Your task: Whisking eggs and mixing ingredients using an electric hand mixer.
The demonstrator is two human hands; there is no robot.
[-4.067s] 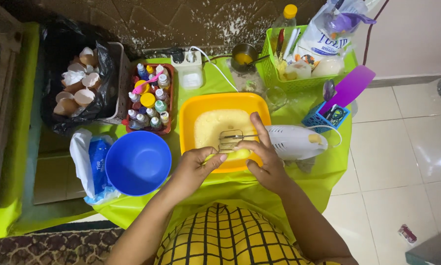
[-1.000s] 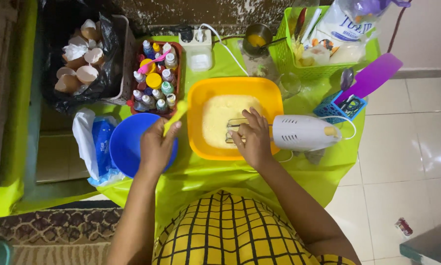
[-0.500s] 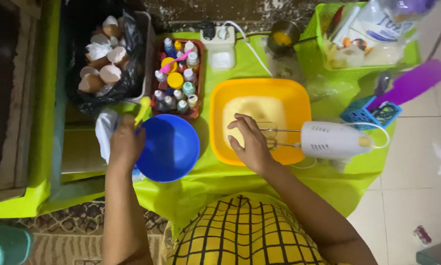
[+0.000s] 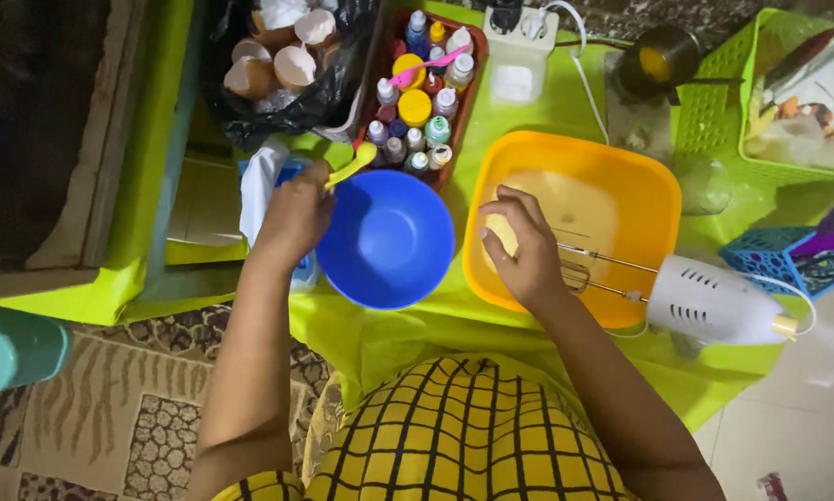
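Item, as I view it: left hand (image 4: pixel 292 215) closed round a yellow-green spoon (image 4: pixel 354 164) at the blue bowl (image 4: pixel 385 238) rim, right hand (image 4: pixel 521 249) loosely curled, empty, over the orange tub (image 4: pixel 640 199); risk: white mixer (image 4: pixel 714 301) tipping batter.

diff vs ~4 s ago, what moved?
Left hand left the orange bowl, took up a yellow spoon and moved left beside the blue bowl. Right hand stays at the orange bowl; the white mixer stays resting on its rim.
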